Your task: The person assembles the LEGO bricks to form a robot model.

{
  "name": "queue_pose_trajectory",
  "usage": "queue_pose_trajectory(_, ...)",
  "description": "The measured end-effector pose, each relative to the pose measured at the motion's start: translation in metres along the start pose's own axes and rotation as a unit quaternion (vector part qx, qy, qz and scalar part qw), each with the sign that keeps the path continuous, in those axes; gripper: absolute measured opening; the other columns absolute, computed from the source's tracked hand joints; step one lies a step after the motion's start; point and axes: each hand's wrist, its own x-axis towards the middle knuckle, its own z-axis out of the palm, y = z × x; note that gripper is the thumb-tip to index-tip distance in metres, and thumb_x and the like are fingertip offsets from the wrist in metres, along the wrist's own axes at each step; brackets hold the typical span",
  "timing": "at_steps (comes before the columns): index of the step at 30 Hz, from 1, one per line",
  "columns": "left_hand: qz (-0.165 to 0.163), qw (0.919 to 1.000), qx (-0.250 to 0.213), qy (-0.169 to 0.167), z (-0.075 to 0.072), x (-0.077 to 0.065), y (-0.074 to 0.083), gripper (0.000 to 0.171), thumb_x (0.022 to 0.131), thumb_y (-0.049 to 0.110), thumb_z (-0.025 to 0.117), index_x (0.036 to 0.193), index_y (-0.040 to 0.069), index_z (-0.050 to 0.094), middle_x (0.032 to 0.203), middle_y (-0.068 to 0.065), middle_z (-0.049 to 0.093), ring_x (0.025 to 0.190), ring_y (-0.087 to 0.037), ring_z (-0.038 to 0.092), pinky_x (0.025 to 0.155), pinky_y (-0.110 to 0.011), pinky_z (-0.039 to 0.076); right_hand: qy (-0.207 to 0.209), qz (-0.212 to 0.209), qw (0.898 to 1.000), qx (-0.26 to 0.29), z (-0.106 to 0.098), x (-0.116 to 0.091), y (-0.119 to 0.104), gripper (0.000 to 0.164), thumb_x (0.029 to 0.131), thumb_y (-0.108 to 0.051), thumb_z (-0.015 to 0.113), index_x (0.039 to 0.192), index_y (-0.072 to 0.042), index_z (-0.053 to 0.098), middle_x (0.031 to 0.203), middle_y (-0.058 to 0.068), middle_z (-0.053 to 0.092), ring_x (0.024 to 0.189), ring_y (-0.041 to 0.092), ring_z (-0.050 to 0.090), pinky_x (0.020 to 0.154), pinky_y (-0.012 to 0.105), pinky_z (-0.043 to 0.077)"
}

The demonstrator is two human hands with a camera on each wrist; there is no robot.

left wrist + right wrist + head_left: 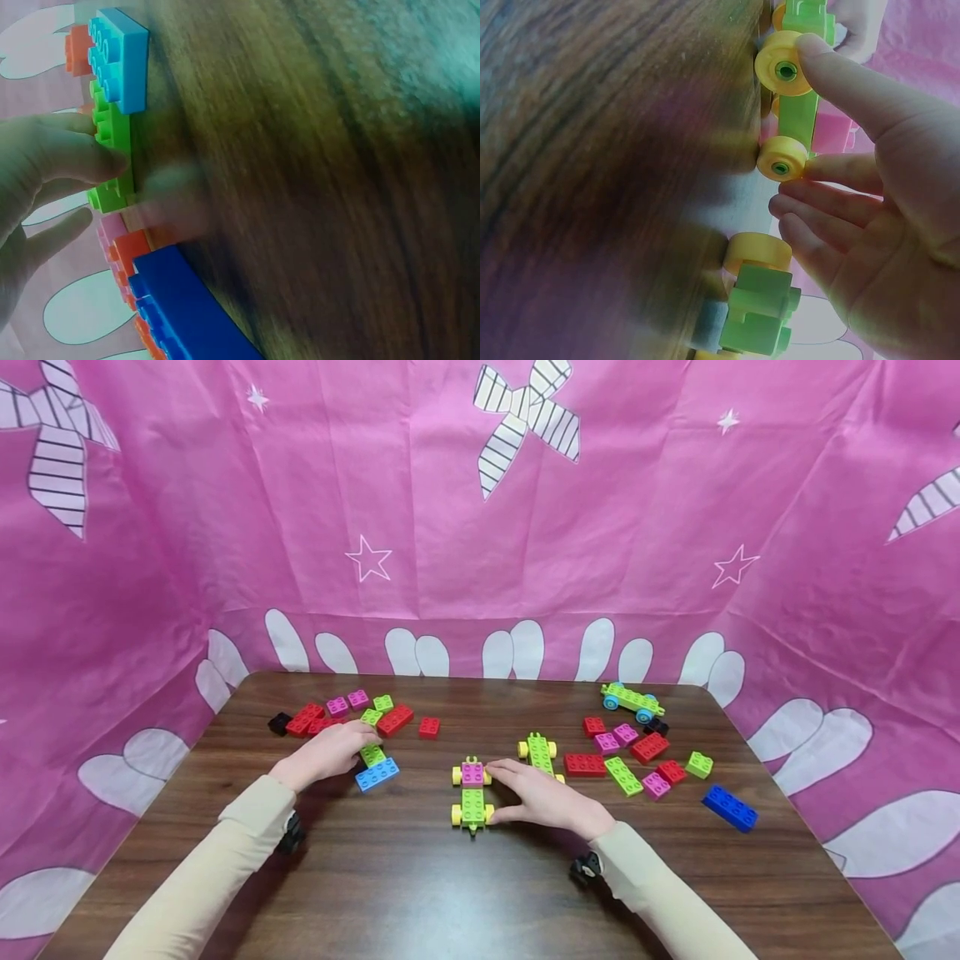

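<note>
In the head view, my left hand (337, 752) reaches down over a long light-green brick (372, 755) next to a light-blue brick (377, 774). The left wrist view shows the thumb across the front of that green brick (112, 135) and a finger behind it, pinching it. My right hand (543, 797) is at the right side of a green toy car base (473, 807) with yellow wheels. A pink brick (472, 774) sits on the base's far end. Extended right fingers touch by the far wheel (782, 158), while the thumb rests on the near wheel (784, 64).
Red, pink, green and black bricks lie at the far left, including a red brick (395, 720). A second yellow-wheeled green base (539, 752) stands beyond my right hand. Farther right are more bricks, a dark-blue brick (730, 808) and a blue-wheeled base (632, 700).
</note>
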Motion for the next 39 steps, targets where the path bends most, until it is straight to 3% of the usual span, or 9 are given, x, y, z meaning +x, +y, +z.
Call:
queue_pose_trajectory(15, 0.064, 0.9955, 0.042, 0.056, 0.01, 0.003, -0.005, 0.02, 0.078, 0.001, 0.07, 0.097, 0.007, 0.072, 0.096, -0.006, 0.069, 0.092, -0.02, 0.064, 0.081, -0.037, 0.054, 0.016, -0.013, 1.0, -0.011, -0.001, 0.0, -0.002, 0.076, 0.081, -0.052, 0.064, 0.139, -0.008, 0.043, 0.142, 0.006, 0.046, 0.13, 0.019, 0.046, 0.108, 0.036, 0.04)
queue_pose_trajectory(21, 0.084, 0.9926, 0.065, 0.06, 0.01, 0.003, -0.005, 0.023, 0.076, 0.003, 0.074, 0.098, 0.008, 0.072, 0.097, -0.005, 0.07, 0.092, -0.019, 0.064, 0.081, -0.036, 0.055, 0.017, -0.014, 1.0, -0.011, -0.001, 0.0, -0.002, 0.075, 0.081, -0.051, 0.065, 0.139, -0.008, 0.044, 0.142, 0.006, 0.047, 0.13, 0.019, 0.046, 0.107, 0.038, 0.041)
queue_pose_trajectory(31, 0.092, 0.9902, 0.091, 0.051, 0.01, 0.004, -0.009, 0.022, 0.076, 0.007, 0.075, 0.098, 0.01, 0.072, 0.094, -0.003, 0.07, 0.092, -0.019, 0.061, 0.081, -0.035, 0.054, -0.001, 0.004, 1.0, 0.001, -0.001, 0.0, -0.002, 0.077, 0.08, -0.054, 0.064, 0.141, -0.012, 0.042, 0.143, 0.003, 0.045, 0.131, 0.016, 0.045, 0.107, 0.036, 0.041)
queue_pose_trajectory(39, 0.108, 0.9861, 0.09, 0.088, 0.008, 0.001, -0.015, 0.02, 0.07, 0.007, 0.078, 0.088, 0.011, 0.071, 0.083, 0.0, 0.067, 0.083, -0.016, 0.057, 0.075, -0.032, 0.052, -0.008, 0.012, 1.0, 0.005, -0.001, 0.0, -0.001, 0.078, 0.079, -0.056, 0.064, 0.141, -0.014, 0.042, 0.144, 0.001, 0.044, 0.132, 0.015, 0.044, 0.108, 0.035, 0.04)
